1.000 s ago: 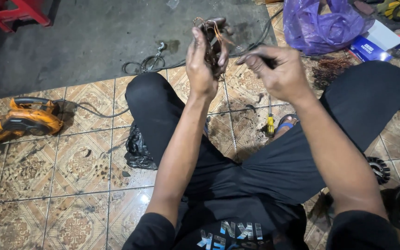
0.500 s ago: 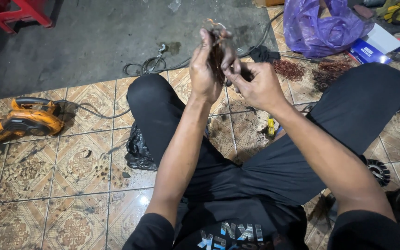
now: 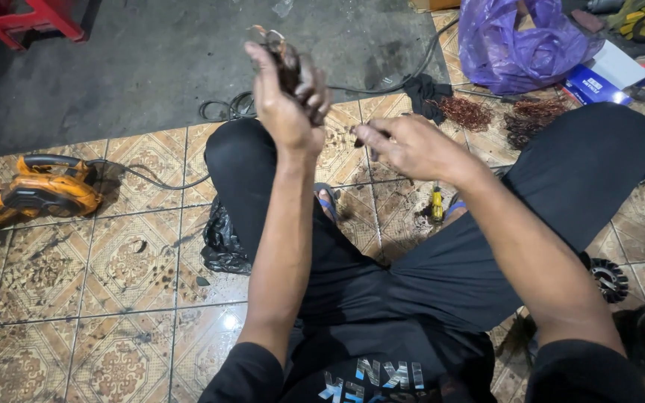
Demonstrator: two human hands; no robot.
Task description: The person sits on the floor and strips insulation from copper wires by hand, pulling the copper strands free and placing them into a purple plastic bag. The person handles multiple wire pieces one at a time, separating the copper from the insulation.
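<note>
Now my left hand point(image 3: 287, 104) clamps the dark wound part point(image 3: 287, 63), raised above my knees, its long axis pointing toward eleven o'clock. My right hand point(image 3: 404, 145), pinched on a small dark tool point(image 3: 373, 136), has pulled away toward three o'clock. Open tiled floor point(image 3: 113, 283) lies at nine, copper wire scraps point(image 3: 466, 112) at one.

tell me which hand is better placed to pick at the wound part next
Likely the right hand: it is free beside the dark wound part, pinching a small tool. The left hand is closed around that part, holding it up.
</note>
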